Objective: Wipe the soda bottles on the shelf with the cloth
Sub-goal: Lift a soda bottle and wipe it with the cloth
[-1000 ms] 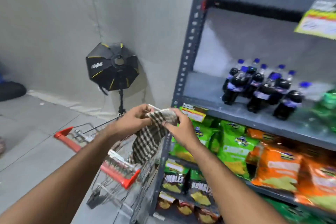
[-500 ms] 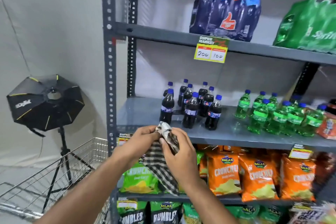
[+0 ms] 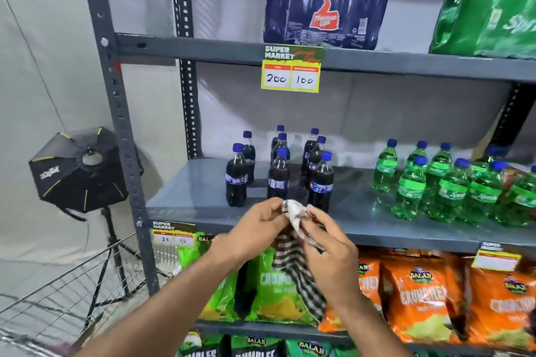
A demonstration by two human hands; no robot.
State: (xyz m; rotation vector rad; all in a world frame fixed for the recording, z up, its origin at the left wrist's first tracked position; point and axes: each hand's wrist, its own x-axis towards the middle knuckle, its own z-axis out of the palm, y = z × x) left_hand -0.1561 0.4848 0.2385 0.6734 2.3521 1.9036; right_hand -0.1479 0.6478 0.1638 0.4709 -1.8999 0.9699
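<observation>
Several dark cola bottles (image 3: 278, 175) with blue caps stand on the grey middle shelf (image 3: 197, 206), left of centre. Several green soda bottles (image 3: 448, 191) stand further right on the same shelf. A black-and-white checked cloth (image 3: 293, 266) hangs in front of the shelf edge, bunched at its top. My left hand (image 3: 255, 230) and my right hand (image 3: 330, 249) both pinch that bunched top, just below and in front of the cola bottles, not touching them.
The top shelf carries a blue wrapped cola pack (image 3: 326, 0) and a green pack (image 3: 490, 8). Green and orange snack bags (image 3: 417, 293) fill the shelf below. A wire shopping cart (image 3: 66, 295) and a black softbox on a stand (image 3: 78, 171) are at the left.
The view has swung from the cart up to the shelf and come closer to it. Both hands kept hold of the cloth and rose toward the cola bottles.
</observation>
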